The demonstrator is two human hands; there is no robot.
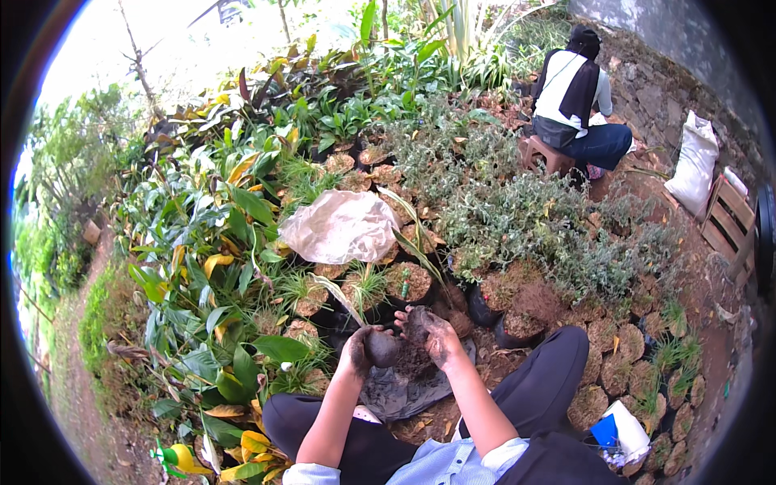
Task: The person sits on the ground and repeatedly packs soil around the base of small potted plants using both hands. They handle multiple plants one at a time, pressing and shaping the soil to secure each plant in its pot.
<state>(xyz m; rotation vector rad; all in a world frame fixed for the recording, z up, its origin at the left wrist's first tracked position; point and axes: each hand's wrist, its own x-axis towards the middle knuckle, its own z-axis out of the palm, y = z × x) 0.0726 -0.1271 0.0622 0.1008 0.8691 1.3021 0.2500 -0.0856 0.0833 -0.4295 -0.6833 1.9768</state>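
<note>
- Left hand (357, 352), dark with soil, curls around a smooth-looking, dark grey rounded lump (381, 350), holding it above the dark grey crumpled plastic sheet (396, 398).
- Right hand (437, 338), just as grubby, faces it across a small gap, also above the sheet; its palm is cupped, with dark soil on it, though I can't tell whether the fingers grip anything.
- Loose dark brown soil (414, 365) is heaped on the far part of the sheet, below the hands.
- Bent legs in dark trousers (540, 380) flank the sheet on both sides.
- Just beyond the sheet, I see a round black pot filled with brown soil (408, 280), and farther beyond, a crumpled whitish plastic bag (339, 226) spread over other pots.
- Broad-leaved green plants (242, 279) crowd the left of the sheet; bushy grey-green plants (533, 222) grow beyond it to the right.
- Well beyond the sheet, to the right, another person (570, 93) sits on a low reddish-brown stool (551, 157).
- Farther right of the sheet, a bulging white sack (693, 166) stands beside a slatted wooden crate (730, 218).
</note>
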